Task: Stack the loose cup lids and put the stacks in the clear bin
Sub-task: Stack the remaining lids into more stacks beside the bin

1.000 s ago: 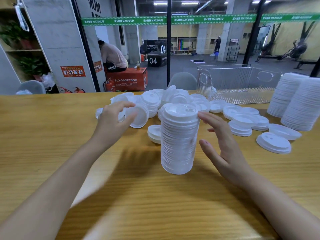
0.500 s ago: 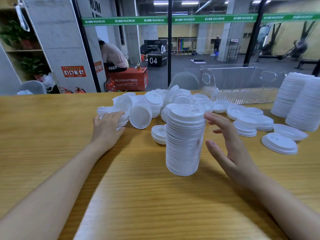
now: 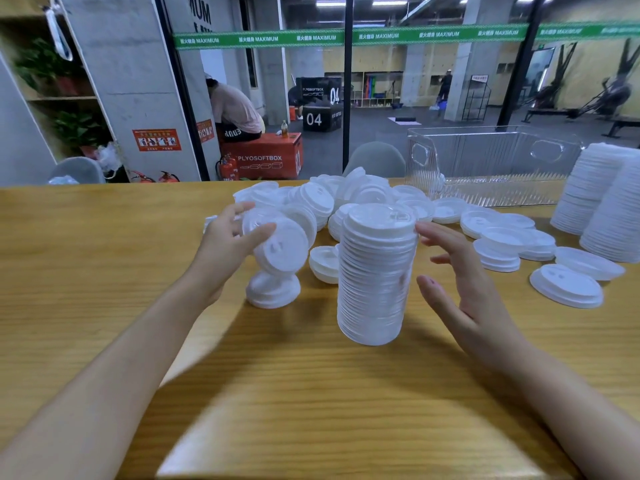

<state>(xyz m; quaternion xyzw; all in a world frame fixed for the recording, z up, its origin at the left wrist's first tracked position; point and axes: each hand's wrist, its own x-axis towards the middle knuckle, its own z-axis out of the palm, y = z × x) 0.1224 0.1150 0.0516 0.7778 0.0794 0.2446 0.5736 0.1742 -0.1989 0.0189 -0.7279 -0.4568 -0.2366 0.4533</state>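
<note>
Lids (image 3: 280, 247) sit gripped in left fingers (image 3: 260, 234); right fingers (image 3: 441, 239) spread open beside tall stack (image 3: 377, 271).

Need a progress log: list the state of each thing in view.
clear bin: upright, no stacks inside
tall lid stack: upright, outside the bin
left hand: grips a tilted lid
right hand: open, beside the stack
loose lids: heaped, unstacked
right-side stacks: standing, leaning

Two bare forearms: the left forearm (image 3: 114, 368) fills the 7 o'clock corner, the right forearm (image 3: 561, 393) the 5 o'clock corner, both uncovered to the frame edge. The left hand (image 3: 225, 244) and right hand (image 3: 464, 289) are bare as well (the right thumbnail (image 3: 429, 282) looks short).
</note>
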